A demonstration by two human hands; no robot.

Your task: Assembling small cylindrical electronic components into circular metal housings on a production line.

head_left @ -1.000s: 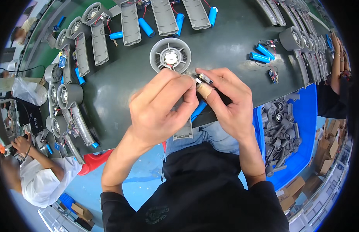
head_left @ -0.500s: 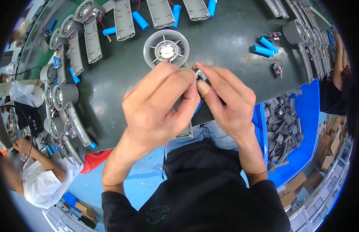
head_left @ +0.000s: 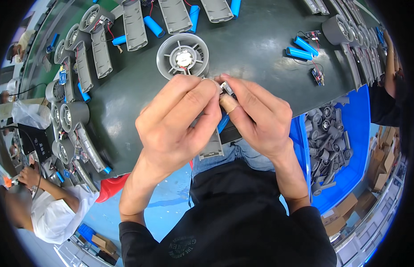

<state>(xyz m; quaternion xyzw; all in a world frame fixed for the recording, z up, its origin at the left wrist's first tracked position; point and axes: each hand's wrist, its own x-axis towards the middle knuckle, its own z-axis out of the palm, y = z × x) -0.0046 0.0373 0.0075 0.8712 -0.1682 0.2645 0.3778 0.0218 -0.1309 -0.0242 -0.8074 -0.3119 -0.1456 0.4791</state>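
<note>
The person's left hand (head_left: 175, 115) and right hand (head_left: 262, 118) met at the fingertips above the near edge of a dark green table (head_left: 260, 49). The right thumb, wrapped in a tan covering (head_left: 229, 103), and the right forefinger were closed on a small electronic part (head_left: 227, 88), which lay between the 2 hands. The left thumb and fingers were pinched together just beside it; whether they gripped a wire or the part itself could not be told. Directly beyond the knuckles stood a round grey fan housing (head_left: 183, 58) with a white hub. Under the hands, partly hidden, were a grey handle shell (head_left: 211, 150) and a blue cell (head_left: 223, 123). Farther right on the table lay 2 blue cells (head_left: 300, 53) with wired boards, near a row of grey housings (head_left: 337, 30). A blue bin (head_left: 360, 138) at the right held many grey pieces (head_left: 327, 147). At the left sat a co-worker in a white top (head_left: 57, 216).
</note>
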